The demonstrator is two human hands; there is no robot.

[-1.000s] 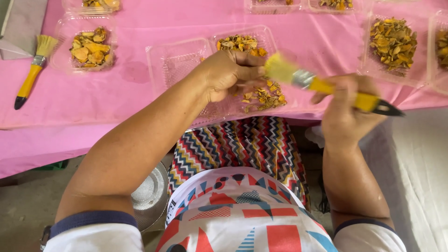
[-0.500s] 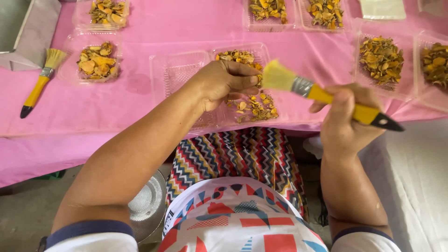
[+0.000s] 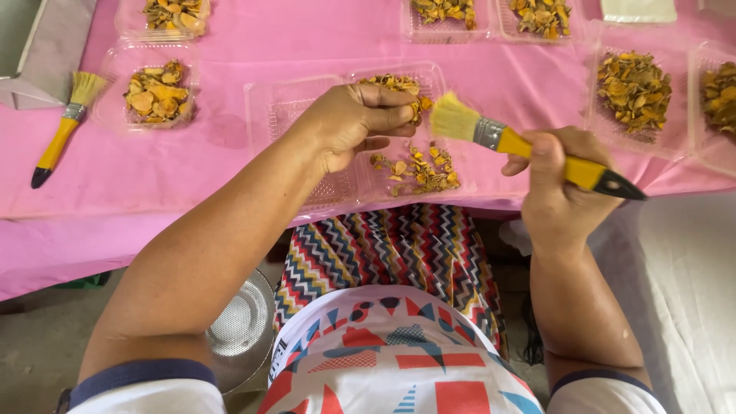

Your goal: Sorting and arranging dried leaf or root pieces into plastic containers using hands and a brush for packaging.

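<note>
Left hand (image 3: 349, 123) pinches a dried slice (image 3: 420, 103) over the near tray (image 3: 307, 115) (pink cloth beneath), right hand (image 3: 556, 180) fisted round the brush (image 3: 506, 139), bristles just right of the slice: brushing step; next stroke needs a steady pinch.

Both forearms reach forward from the bottom corners of the view, bare below short sleeves with dark cuffs. The left arm runs up and to the right, wrist bent slightly inward. The left hand (image 3: 349, 123) is curled, back of the hand upward, fingertips pinched against the thumb in a closed grip. The right forearm rises nearly straight up the frame, wrist cocked back. The right hand (image 3: 563, 180) is closed in a fist-like grip, thumb laid along the top and pointing left, knuckles facing away. The two hands sit near each other, not touching.
</note>
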